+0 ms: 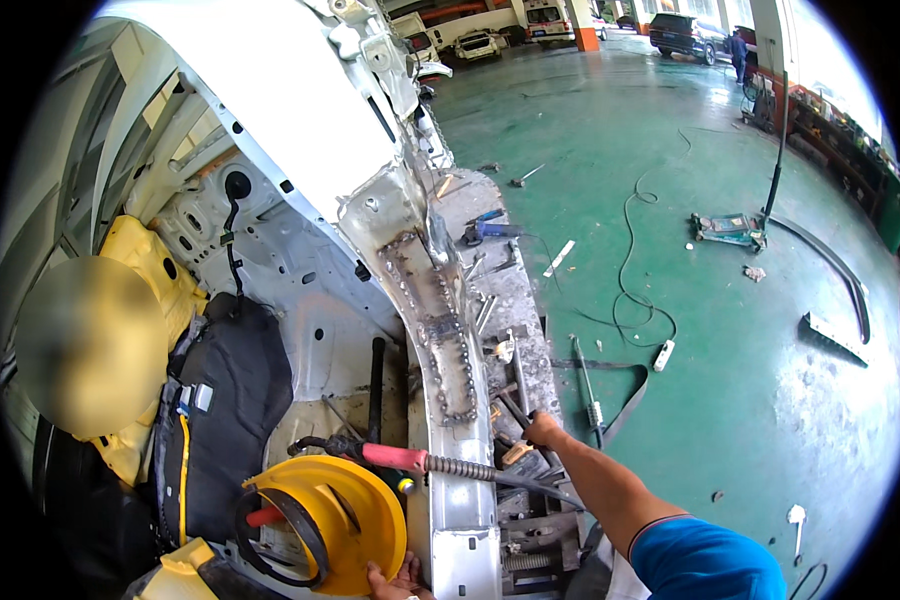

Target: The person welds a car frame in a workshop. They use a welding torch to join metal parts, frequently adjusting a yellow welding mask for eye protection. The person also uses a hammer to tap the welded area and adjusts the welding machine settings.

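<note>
My right hand [542, 428] reaches down beside the car sill, its fingers closed round a dark hammer-like tool [515, 408]. At the lower edge my left hand [400, 582] is partly cut off. Its fingers grip the rim of a yellow helmet [375, 510], whose hollow side with a black headband faces up. Across the sill lies a welding torch [395, 457] with a red handle and a spring-wrapped cable. The bare metal sill and pillar [452, 375] carry lines of weld spots and brownish scorch marks.
Tools, including a blue angle grinder [490, 231], lie on a grey platform [475, 198] beyond the sill. A cable with a white power strip [663, 355] and a floor jack [730, 230] occupy the green floor. Black padding [235, 380] lines the car's inside; a person [738, 55] stands far off.
</note>
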A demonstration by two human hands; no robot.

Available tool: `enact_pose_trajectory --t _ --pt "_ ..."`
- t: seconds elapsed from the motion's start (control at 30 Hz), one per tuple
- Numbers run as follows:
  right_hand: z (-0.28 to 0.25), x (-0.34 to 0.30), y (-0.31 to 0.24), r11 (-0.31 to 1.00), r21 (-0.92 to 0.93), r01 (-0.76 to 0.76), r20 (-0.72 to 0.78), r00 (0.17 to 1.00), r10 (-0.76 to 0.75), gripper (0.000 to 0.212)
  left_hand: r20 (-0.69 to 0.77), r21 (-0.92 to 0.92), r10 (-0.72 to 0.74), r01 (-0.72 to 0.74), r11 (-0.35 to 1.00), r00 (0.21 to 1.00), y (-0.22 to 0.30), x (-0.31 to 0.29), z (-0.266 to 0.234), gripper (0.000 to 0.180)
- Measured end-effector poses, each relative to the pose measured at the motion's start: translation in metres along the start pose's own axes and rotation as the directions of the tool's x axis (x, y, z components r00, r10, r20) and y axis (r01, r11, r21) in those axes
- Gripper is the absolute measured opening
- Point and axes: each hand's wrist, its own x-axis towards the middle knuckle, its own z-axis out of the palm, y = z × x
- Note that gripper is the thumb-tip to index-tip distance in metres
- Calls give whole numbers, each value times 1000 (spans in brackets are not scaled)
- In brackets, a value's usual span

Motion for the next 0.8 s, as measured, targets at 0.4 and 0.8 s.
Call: enact_pose_trajectory --t 0.4,0.8 --pt "-5 -59 72 942 -321 102 -24 993 -116 47 18 2 40 -40 999 999 9 -24 21 38" --pt "-214 -417 -191 85 576 813 -173 223 -959 34 -74 -92 123 -129 987 990 4 -9 -4 39"
